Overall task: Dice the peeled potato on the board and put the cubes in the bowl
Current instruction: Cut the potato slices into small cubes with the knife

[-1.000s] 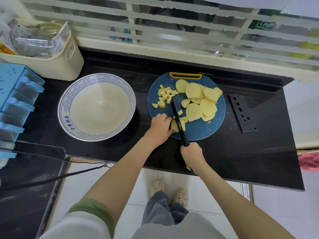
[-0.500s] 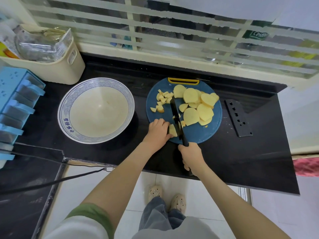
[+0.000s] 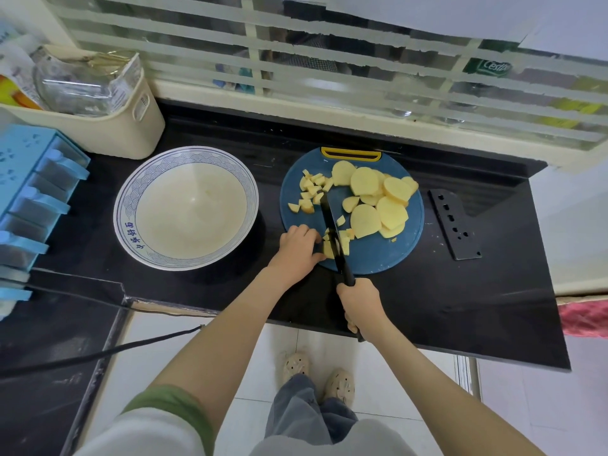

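Note:
A round blue cutting board [image 3: 388, 255] lies on the black counter. Several yellow potato slices [image 3: 378, 199] are piled on its right half, and a heap of small cubes [image 3: 311, 192] lies at its upper left. My right hand [image 3: 360, 302] grips the handle of a black knife [image 3: 332, 230], whose blade lies across a partly cut slice [image 3: 343, 241] near the board's front. My left hand [image 3: 297, 250] holds that slice from the left with curled fingers. A wide white bowl with a blue rim [image 3: 186, 207] stands left of the board and holds nothing.
A cream basket [image 3: 108, 126] with packets stands at the back left. Blue drawer boxes [image 3: 29, 199] line the left edge. A black knife sheath [image 3: 455, 223] lies right of the board. The counter's front edge runs just below my right hand.
The knife has shifted slightly along the slice under my left hand, and a few more small pieces lie beside the blade. Both hands stay near the board's front.

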